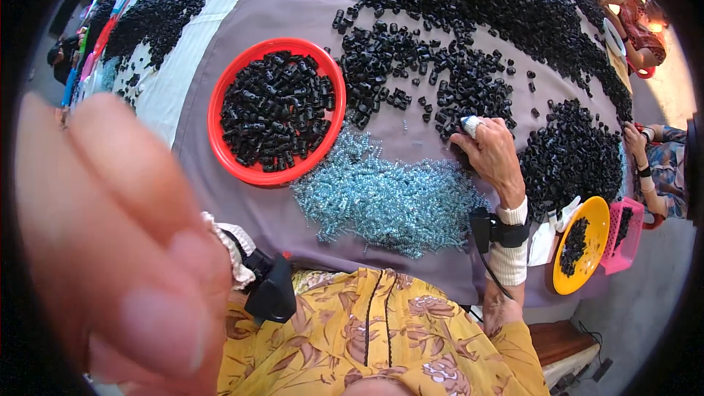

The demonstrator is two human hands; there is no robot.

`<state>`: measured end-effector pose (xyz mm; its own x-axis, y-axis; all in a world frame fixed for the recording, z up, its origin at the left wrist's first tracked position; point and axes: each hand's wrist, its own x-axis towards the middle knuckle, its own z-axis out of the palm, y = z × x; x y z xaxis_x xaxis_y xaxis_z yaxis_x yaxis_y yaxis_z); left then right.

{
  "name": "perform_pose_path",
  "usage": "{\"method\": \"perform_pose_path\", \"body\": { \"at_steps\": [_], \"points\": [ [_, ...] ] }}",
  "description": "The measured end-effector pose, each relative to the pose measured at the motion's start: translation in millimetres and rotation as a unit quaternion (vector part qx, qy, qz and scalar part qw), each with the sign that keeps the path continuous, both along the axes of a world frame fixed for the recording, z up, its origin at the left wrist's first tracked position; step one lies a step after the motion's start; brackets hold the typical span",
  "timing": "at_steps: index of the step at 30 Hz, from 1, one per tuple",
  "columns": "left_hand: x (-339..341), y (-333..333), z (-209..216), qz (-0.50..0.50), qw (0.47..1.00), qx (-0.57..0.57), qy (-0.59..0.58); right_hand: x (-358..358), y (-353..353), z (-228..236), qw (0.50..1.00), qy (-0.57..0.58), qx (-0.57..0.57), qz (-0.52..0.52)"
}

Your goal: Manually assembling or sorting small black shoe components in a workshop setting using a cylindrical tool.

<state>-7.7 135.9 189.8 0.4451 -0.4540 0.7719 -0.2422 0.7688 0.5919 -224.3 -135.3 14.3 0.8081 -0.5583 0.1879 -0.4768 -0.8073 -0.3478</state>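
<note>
My left hand (pixel 125 242) looms large and blurred at the left, very close to the view. Its fingers are bent with the thumb against them; what they hold, if anything, is hidden. My right hand (pixel 493 152) reaches to the edge of the black cylindrical pieces (pixel 477 95), fingers curled down and closed. A white and blue wrap (pixel 471 125) covers one fingertip; whatever lies in the grip is hidden. Below and left of that hand spreads a heap of small bluish, clear springs (pixel 389 198). A red round tray (pixel 277 176), filled with black pieces, touches the heap's left side.
More black pieces (pixel 572 150) lie right of my hand and across the far cloth. A yellow plate (pixel 598 249) and a pink basket (pixel 623 246), both with black bits, stand at the right. Another person's hand (pixel 636 145) rests at the right table edge.
</note>
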Motion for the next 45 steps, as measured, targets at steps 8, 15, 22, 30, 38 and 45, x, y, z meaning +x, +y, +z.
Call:
{"method": "perform_pose_path", "body": {
  "at_steps": [8,15,22,30,38,45],
  "points": [
    [21,21,1,-0.03,0.999,-0.001,0.031,-15,-11,-6,1.0,0.0,0.0,-0.01],
    [13,18,-1,-0.037,0.998,-0.025,0.042,-9,-9,0,1.0,-0.022,-0.015,-0.014],
    [8,15,6,0.0,0.998,-0.064,0.018,-10,-3,6,1.0,-0.015,-0.021,-0.006],
    [26,22,4,-0.01,0.996,-0.066,0.058,2,-11,5,0.999,-0.03,-0.024,-0.003],
    [25,7,13,0.009,0.996,-0.065,0.065,9,-13,10,0.999,-0.023,-0.028,0.0],
    [10,-39,19,0.018,0.994,-0.076,0.074,1,-24,4,0.998,-0.038,-0.045,-0.018]
  ]
}}
